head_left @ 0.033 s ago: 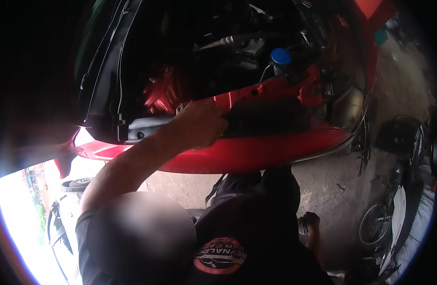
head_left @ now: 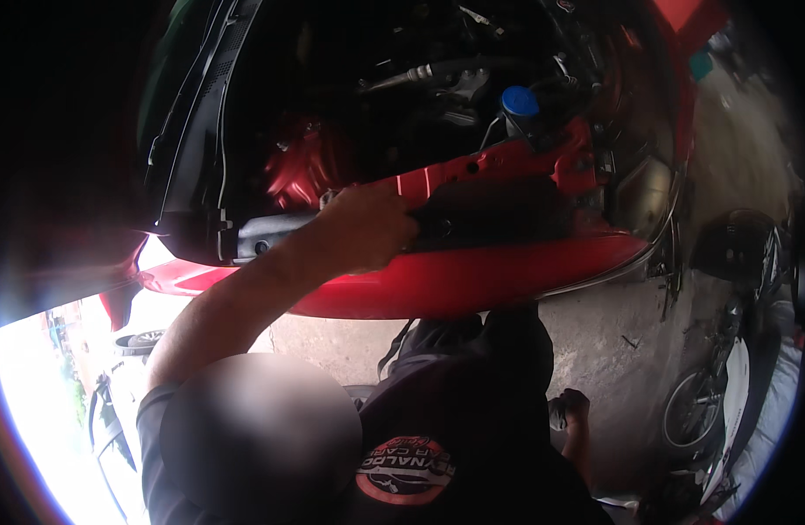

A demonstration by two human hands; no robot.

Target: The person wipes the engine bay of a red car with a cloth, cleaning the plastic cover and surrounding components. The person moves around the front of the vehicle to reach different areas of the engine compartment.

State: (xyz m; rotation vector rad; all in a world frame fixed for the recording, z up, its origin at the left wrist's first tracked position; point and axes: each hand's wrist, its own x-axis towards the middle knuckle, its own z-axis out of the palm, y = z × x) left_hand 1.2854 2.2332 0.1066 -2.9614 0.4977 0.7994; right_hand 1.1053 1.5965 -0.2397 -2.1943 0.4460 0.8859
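My left hand [head_left: 367, 229] reaches over the red fender [head_left: 481, 284] of a car with its engine bay uncovered. Its fingers are curled down by the inner fender's red metal edge [head_left: 455, 173], beside a dark trim strip [head_left: 267, 236]. A small greyish bit [head_left: 326, 199] shows by the fingertips; what the hand grips is hidden. Low at my side, my right hand [head_left: 576, 405] is closed round a small grey cloth-like thing [head_left: 557, 413].
A blue cap [head_left: 519, 101] tops a reservoir in the engine bay. Dark hoses and a red metal part [head_left: 306, 166] lie deeper inside. The headlight [head_left: 645, 188] is at the right end. A bicycle wheel [head_left: 691, 409] and other clutter stand on the concrete floor [head_left: 595, 341] at right.
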